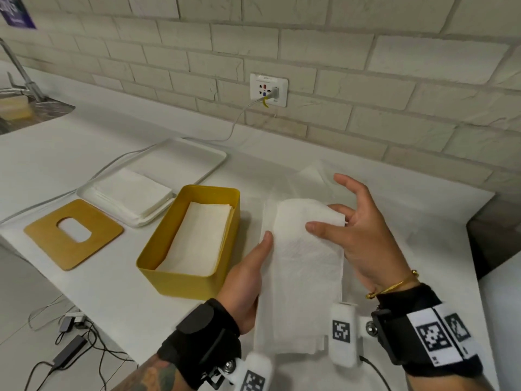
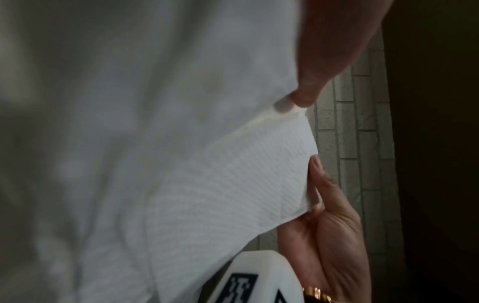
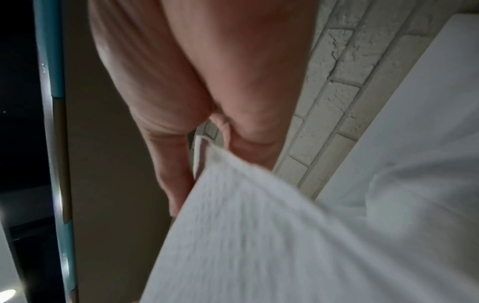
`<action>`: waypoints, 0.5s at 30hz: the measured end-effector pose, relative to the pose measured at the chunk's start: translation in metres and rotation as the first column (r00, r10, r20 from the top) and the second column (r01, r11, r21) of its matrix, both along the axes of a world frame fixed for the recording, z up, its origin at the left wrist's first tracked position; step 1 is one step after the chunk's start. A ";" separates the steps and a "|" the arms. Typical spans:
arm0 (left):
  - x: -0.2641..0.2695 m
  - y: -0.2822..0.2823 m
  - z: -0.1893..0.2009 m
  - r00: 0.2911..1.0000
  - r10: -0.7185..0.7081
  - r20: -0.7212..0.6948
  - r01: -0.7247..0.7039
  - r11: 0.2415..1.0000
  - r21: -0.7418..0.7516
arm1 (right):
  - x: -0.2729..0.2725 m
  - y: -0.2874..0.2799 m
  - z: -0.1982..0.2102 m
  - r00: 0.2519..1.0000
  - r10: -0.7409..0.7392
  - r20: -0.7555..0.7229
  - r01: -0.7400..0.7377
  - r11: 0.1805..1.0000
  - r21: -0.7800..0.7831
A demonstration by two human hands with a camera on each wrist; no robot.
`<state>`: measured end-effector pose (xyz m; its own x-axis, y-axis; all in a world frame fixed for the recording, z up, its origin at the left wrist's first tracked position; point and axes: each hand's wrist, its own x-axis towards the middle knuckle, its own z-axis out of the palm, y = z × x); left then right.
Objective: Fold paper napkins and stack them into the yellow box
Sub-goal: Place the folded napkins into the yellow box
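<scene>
White ribbed paper napkin (image 1: 304,266); mustard-yellow rectangular box (image 1: 180,280); tan wooden lid (image 1: 50,235); black-and-white patterned wrist markers (image 1: 431,338).

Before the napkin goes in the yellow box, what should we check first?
1. Napkin folded: ok, a long folded strip, though a looser layer shows beneath it.
2. Left hand holds it: ok, thumb on top at the left edge.
3. Right hand holds it: ok, thumb and a finger pinch the far right corner, other fingers spread.
4. Yellow box open: ok, its lid lies beside it on the counter.
5. Room in the box: ok, the stack inside sits below the rim.
6. Edges lined up: cannot tell, wrist views are blurred.
</scene>
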<state>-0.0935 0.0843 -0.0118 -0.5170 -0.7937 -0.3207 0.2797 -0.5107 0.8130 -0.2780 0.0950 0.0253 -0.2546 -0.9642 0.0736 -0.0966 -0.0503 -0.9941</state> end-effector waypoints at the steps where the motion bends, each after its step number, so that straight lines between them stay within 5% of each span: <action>1: -0.001 0.003 -0.002 1.000 -0.007 0.009 0.007 1.000 -0.006 | 0.003 0.001 -0.005 0.999 -0.045 0.003 0.045 0.999 0.000; 15: 0.004 -0.005 -0.021 0.995 0.075 -0.063 -0.071 0.995 0.063 | 0.016 0.025 -0.035 0.984 -0.106 0.142 0.098 0.993 0.063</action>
